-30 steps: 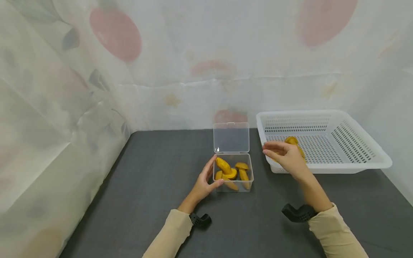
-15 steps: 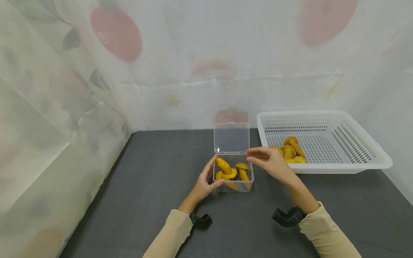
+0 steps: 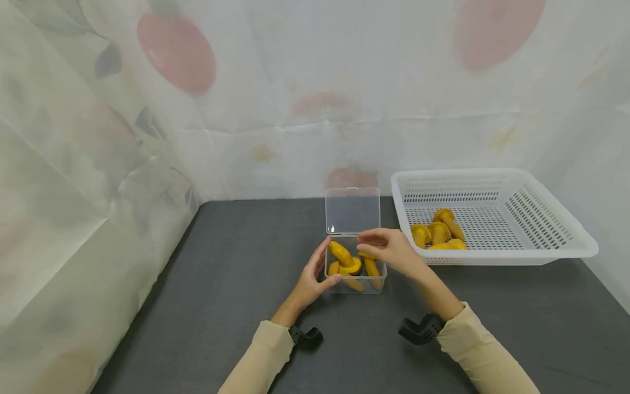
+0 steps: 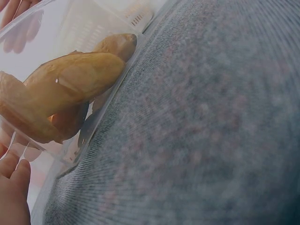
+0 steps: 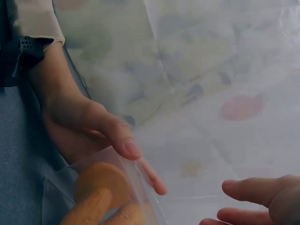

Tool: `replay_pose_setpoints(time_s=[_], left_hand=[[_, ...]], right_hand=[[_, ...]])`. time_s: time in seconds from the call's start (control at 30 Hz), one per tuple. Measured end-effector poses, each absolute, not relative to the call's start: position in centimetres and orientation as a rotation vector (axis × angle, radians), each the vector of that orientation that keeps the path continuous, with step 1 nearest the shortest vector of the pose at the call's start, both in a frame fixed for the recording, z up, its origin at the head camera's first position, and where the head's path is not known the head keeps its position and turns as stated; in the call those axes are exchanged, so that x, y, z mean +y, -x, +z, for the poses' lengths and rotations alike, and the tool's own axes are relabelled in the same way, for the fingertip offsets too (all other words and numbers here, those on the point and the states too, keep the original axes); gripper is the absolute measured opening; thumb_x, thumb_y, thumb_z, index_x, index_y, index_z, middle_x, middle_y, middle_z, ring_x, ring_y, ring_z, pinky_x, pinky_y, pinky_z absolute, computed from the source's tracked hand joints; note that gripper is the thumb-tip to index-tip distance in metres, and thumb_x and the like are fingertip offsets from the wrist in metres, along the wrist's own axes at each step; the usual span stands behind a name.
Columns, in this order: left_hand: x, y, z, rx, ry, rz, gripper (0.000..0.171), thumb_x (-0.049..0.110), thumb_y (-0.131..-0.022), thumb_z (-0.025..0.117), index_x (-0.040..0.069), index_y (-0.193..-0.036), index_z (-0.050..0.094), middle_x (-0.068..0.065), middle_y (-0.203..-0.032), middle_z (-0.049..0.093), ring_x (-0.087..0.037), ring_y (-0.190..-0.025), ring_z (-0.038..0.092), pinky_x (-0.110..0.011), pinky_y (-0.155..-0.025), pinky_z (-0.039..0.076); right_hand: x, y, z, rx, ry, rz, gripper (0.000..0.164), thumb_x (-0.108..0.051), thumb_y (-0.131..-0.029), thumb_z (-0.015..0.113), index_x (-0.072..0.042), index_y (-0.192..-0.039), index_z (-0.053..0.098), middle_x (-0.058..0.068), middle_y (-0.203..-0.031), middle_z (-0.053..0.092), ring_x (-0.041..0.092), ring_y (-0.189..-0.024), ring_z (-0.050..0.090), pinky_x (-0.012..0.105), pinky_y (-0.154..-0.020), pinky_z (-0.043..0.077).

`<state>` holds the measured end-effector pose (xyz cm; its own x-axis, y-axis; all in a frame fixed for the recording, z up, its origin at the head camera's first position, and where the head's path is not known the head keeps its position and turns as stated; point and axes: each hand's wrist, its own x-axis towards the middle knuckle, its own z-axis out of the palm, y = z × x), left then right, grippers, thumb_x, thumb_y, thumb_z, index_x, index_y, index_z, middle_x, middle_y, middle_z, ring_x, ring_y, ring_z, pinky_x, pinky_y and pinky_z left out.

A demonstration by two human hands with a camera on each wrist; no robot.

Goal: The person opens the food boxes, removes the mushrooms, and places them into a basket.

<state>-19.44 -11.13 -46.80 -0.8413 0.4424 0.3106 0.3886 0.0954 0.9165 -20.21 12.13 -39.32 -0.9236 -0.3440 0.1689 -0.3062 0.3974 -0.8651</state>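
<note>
In the head view a clear plastic box (image 3: 355, 284) with its lid (image 3: 353, 210) raised stands on the dark table, several yellow-brown toy-like mushrooms (image 3: 343, 256) inside. My left hand (image 3: 311, 279) holds the box at its left side, thumb at the front rim and fingers along the far-left edge. My right hand (image 3: 394, 250) hovers over the box's right half, covering part of one mushroom. In the right wrist view the right thumb (image 5: 251, 190) and fingers are apart, nothing visible between them. The left wrist view shows mushrooms (image 4: 75, 77) through the box wall.
A white perforated basket (image 3: 512, 254) stands at the back right with several similar mushrooms (image 3: 439, 232) grouped at its left end. A patterned curtain (image 3: 275, 82) hangs behind and left of the table (image 3: 221, 284).
My right hand has moved left from over the basket's left end to above the box, uncovering the basket's mushrooms. My left hand and the box have stayed put.
</note>
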Motion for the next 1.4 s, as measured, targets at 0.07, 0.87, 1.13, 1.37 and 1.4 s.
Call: replay_pose_setpoints(time_s=[0.07,0.87,1.13,1.37,1.4], left_hand=[[-11.1,19.4,-46.8,2.292,-0.868,1.890,0.082,0.006,-0.089,0.066,-0.003,-0.153,0.016,-0.022,-0.162,0.014,-0.040,-0.151,0.013,-0.055,-0.118,0.018],[-11.4,20.9,-49.8,2.287,-0.887,1.912,0.081,0.021,-0.091,0.066,0.016,-0.156,0.017,-0.010,-0.164,0.013,-0.033,-0.153,0.011,-0.057,-0.120,0.017],[-11.4,20.9,-49.9,2.292,-0.882,1.919,0.082,0.019,-0.090,0.067,0.014,-0.156,0.018,-0.010,-0.164,0.014,-0.032,-0.152,0.012,-0.055,-0.119,0.018],[-11.4,20.9,-49.8,2.291,-0.897,1.920,0.082,0.016,-0.090,0.067,0.009,-0.155,0.017,-0.013,-0.164,0.013,-0.036,-0.152,0.012,-0.057,-0.119,0.017],[-11.4,20.9,-49.8,2.293,-0.897,1.920,0.082,0.016,-0.090,0.067,0.009,-0.155,0.017,-0.013,-0.164,0.013,-0.036,-0.152,0.012,-0.057,-0.119,0.017]], right_hand=[[11.7,20.4,-39.5,2.588,0.608,-1.583,0.036,-0.016,-0.092,0.065,0.005,-0.120,0.064,0.026,-0.116,0.068,0.035,-0.104,0.069,0.035,-0.084,0.060],[8.2,22.5,-41.0,2.673,0.574,-1.313,0.040,-0.017,-0.091,0.066,0.010,-0.120,0.062,0.027,-0.118,0.067,0.038,-0.107,0.067,0.042,-0.088,0.059],[7.7,22.9,-42.1,2.649,0.520,-1.355,0.038,-0.015,-0.090,0.067,0.010,-0.118,0.064,0.026,-0.114,0.068,0.036,-0.102,0.069,0.039,-0.083,0.060],[7.5,23.2,-42.5,2.635,0.522,-1.363,0.035,-0.011,-0.088,0.068,0.011,-0.116,0.064,0.027,-0.110,0.069,0.035,-0.097,0.070,0.037,-0.080,0.061],[7.5,23.2,-42.5,2.633,0.517,-1.363,0.035,-0.010,-0.088,0.068,0.011,-0.115,0.065,0.027,-0.110,0.070,0.035,-0.096,0.070,0.037,-0.080,0.061]])
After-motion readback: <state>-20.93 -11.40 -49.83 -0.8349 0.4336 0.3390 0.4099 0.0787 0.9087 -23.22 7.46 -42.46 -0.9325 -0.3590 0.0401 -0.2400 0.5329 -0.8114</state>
